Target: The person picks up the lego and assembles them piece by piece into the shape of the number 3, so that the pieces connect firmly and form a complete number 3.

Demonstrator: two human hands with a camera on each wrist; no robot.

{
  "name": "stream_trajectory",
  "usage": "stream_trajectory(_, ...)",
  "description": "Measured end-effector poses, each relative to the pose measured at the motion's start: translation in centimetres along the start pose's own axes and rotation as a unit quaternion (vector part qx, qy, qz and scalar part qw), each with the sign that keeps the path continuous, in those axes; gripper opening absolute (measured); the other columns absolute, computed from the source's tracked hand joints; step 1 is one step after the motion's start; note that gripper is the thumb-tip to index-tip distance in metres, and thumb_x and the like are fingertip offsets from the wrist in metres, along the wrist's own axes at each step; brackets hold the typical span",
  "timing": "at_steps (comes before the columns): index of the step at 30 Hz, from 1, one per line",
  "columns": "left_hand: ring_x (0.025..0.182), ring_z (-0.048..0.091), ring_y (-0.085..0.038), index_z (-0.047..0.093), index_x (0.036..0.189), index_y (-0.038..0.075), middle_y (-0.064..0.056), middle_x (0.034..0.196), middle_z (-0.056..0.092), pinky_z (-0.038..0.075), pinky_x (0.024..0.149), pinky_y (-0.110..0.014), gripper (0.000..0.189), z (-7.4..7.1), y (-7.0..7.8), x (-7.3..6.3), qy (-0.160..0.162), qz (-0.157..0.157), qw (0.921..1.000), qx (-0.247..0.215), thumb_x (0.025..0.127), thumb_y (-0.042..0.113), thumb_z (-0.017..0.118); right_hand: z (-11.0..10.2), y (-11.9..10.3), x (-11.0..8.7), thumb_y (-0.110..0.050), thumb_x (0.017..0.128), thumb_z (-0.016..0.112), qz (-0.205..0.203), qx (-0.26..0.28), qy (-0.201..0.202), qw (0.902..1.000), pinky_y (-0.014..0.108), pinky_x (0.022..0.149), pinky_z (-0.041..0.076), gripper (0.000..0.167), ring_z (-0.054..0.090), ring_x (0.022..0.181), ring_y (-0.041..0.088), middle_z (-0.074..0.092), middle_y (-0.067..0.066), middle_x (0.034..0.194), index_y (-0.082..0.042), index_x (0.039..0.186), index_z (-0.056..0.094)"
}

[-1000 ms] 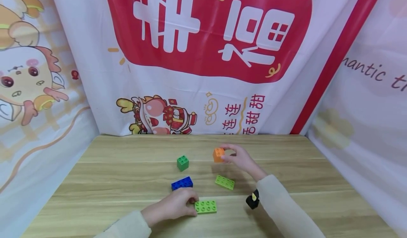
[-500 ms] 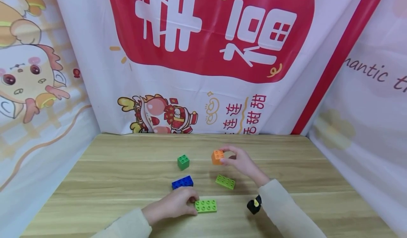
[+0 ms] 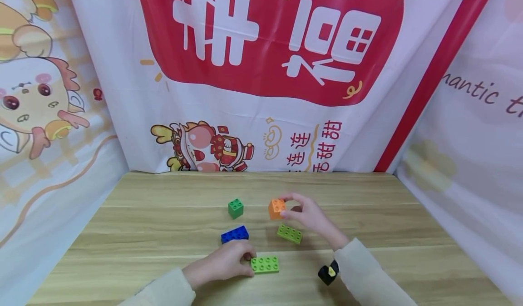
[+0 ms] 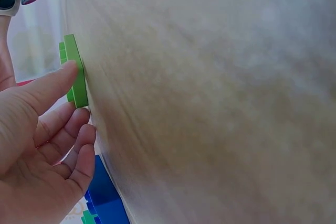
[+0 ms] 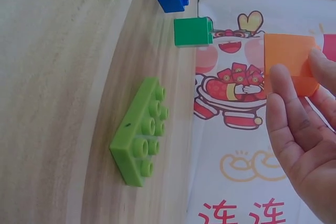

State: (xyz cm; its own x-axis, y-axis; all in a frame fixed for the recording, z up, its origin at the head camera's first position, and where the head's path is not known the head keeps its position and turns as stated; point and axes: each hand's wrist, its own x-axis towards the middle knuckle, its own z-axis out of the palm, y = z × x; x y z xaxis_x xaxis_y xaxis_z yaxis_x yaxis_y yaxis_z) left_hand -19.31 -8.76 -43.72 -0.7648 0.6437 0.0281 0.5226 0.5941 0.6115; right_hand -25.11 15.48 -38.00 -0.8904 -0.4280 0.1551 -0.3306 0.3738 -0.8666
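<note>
Orange block [image 3: 274, 211] has moved nearer the far plate [image 3: 289, 234], clear of the desk [image 3: 163, 219], pinched by the part-closed right hand [image 3: 307, 215], presumably leaving studs [image 3: 278, 202] free. Left hand [image 3: 229, 260], similarly closed, grips near plate [image 3: 265, 265] by its end, apparently steadying it.

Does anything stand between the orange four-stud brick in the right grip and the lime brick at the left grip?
In the head view, nothing stands squarely between. Another lime eight-stud brick lies on the table just right of the direct line; the orange brick is held above the table, so would probably clear it.
</note>
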Motion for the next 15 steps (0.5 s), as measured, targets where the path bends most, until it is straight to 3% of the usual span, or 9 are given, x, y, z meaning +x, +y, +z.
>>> stream_trajectory(6,0.072,0.049,-0.002,0.067,0.095,0.011,0.013,0.08,0.054,0.043,0.065,-0.02,0.027,0.1,-0.1,0.0,0.002,-0.003,1.0,0.001,0.072,0.022,0.078,0.3,0.9,-0.5,-0.028,0.082,0.07,0.02,-0.014,-0.012,0.9996,0.034,0.068,0.051,0.045,0.061,0.079,0.02,0.058,0.007,0.115,-0.014,0.123,0.056)
stream_trajectory(15,0.072,0.049,-0.002,0.066,0.094,0.01,0.013,0.08,0.054,0.043,0.065,-0.019,0.027,0.0,0.1,0.0,0.002,0.001,1.0,0.0,0.072,0.021,0.078,0.8,1.0,-1.2,-0.028,0.082,0.07,0.012,-0.035,-0.012,0.9992,0.033,0.073,0.049,0.043,0.059,0.081,0.018,0.058,0.004,0.116,-0.012,0.119,0.058)
